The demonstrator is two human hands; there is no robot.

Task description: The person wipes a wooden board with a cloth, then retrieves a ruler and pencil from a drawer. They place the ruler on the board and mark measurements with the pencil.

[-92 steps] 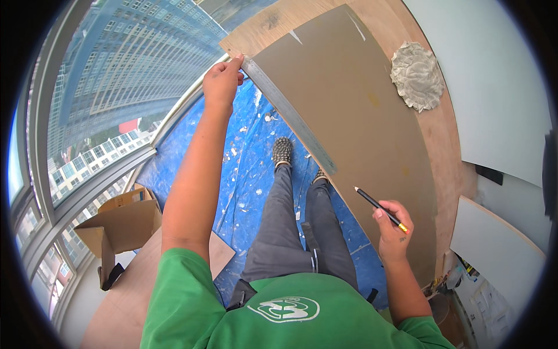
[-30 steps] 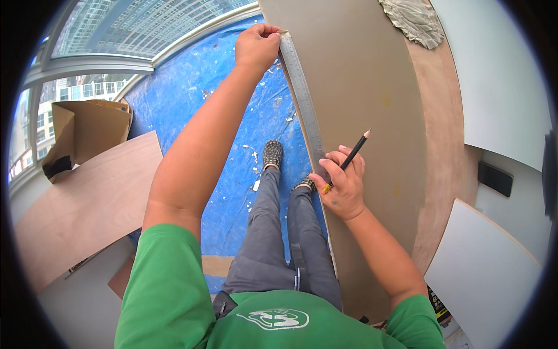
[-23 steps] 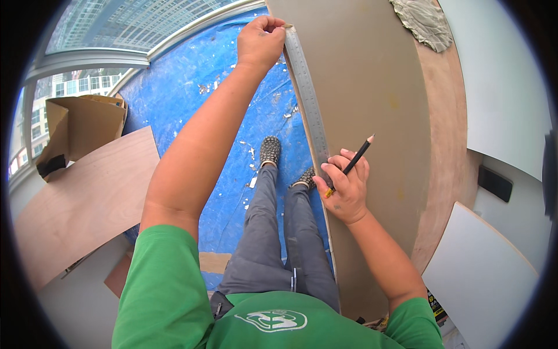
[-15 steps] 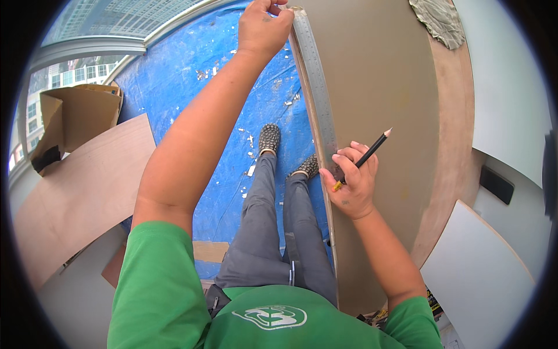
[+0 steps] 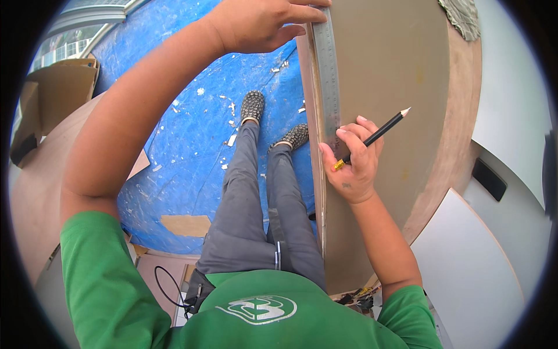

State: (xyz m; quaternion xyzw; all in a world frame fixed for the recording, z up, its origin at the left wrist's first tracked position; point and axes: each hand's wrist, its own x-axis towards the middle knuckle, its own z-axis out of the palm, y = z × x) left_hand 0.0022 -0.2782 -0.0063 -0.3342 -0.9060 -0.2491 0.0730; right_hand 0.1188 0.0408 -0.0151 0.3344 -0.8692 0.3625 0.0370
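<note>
A steel ruler (image 5: 328, 70) lies lengthwise along the left edge of a long grey-brown board (image 5: 389, 87). At the ruler's far end my left hand (image 5: 261, 26) reaches over the board's edge, fingers stretched out and touching the ruler, thumb apart below them. A black pencil (image 5: 385, 128) with a gold-coloured end is held in my right hand (image 5: 356, 160), its sharpened tip pointing up and to the right, off the board's surface. The thumb and fingertips of that hand are by the ruler's near end.
Blue sheeting (image 5: 174, 128) with white scraps covers the floor under my feet. To the left are a cardboard box (image 5: 64, 87) and a curved wooden panel (image 5: 40, 198). On the right lie a crumpled cloth (image 5: 463, 17), a dark phone-like slab (image 5: 489, 179) and a white panel (image 5: 465, 250).
My left hand has gone from a pinch beside the ruler's far end to stretched fingers across it. My view has shifted, and my right hand still holds the pencil.
</note>
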